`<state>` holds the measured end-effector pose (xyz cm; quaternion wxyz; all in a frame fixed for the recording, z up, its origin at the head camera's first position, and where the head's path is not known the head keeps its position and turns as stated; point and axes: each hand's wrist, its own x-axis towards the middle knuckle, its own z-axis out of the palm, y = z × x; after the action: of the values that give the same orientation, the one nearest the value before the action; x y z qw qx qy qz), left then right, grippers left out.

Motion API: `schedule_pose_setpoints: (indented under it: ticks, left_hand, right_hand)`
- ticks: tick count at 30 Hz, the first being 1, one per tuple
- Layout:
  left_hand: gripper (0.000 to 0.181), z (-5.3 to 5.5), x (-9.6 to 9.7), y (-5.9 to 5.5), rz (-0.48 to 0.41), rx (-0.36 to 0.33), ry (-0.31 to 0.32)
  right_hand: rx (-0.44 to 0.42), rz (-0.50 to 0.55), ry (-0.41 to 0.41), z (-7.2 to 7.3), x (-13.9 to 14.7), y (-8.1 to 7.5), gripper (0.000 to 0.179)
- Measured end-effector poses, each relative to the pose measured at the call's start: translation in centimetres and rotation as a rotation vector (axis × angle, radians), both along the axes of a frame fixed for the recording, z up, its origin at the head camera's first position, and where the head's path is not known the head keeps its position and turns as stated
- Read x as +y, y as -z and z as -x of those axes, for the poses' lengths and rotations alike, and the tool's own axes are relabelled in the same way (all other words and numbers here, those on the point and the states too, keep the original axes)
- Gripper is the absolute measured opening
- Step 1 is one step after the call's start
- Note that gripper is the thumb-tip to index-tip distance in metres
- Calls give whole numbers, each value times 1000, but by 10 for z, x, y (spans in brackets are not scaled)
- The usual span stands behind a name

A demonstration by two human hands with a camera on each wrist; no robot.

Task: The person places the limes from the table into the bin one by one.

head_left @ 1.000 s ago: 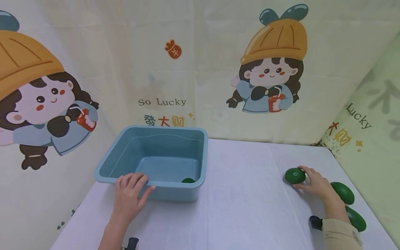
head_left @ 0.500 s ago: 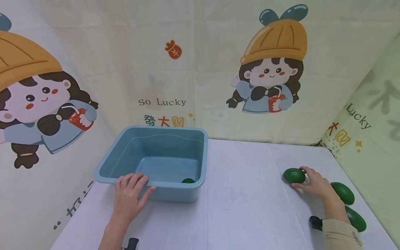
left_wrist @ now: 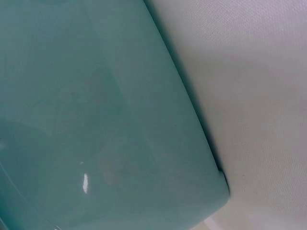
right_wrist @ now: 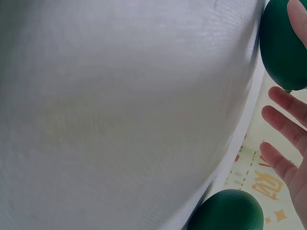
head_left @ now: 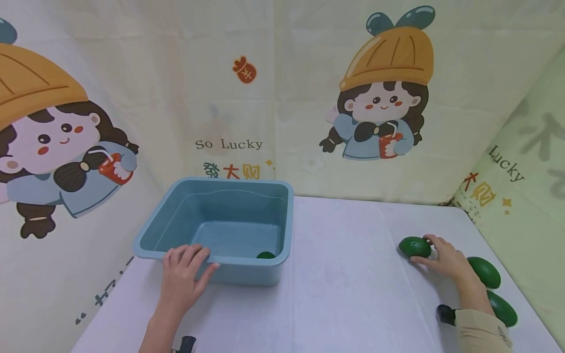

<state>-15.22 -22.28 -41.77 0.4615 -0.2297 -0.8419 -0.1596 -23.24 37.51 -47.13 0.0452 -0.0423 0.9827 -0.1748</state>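
On the near rim of a blue plastic tub (head_left: 247, 275) my left hand (head_left: 183, 279) holds on, fingers over the edge and thumb against the outer wall. The left wrist view shows only the tub's side (left_wrist: 120, 120) and the cloth. At the table's right, my right hand (head_left: 448, 260) has thumb and forefinger about one end of a glossy dark green avocado (head_left: 414, 247). In the right wrist view the thumb lies over this avocado (right_wrist: 280, 50), while other fingers (right_wrist: 283, 122) extend beside it. Inside the tub, part of a green item (head_left: 266, 255) shows above the near rim.
Two more avocados, one farther (head_left: 484, 272) and one nearer (head_left: 503, 309), lie by the right forearm, partly hidden by it. White cloth (head_left: 344, 274) covers the table between tub and right hand. A printed curtain (head_left: 300, 98) hangs behind the table.
Between the hand's thumb and forefinger, the avocado has turned a little and shifted slightly left. The right thumb has edged left with it. My left hand and the tub stay put.
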Motion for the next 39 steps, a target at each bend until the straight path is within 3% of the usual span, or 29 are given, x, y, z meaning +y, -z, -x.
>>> schedule_pose_setpoints:
  ticks: [39]
  left_hand:
    - [50, -1, 0, 0, -1, -16, -7]
  right_hand:
    - [116, -42, 3, 0, -4, 0, 87]
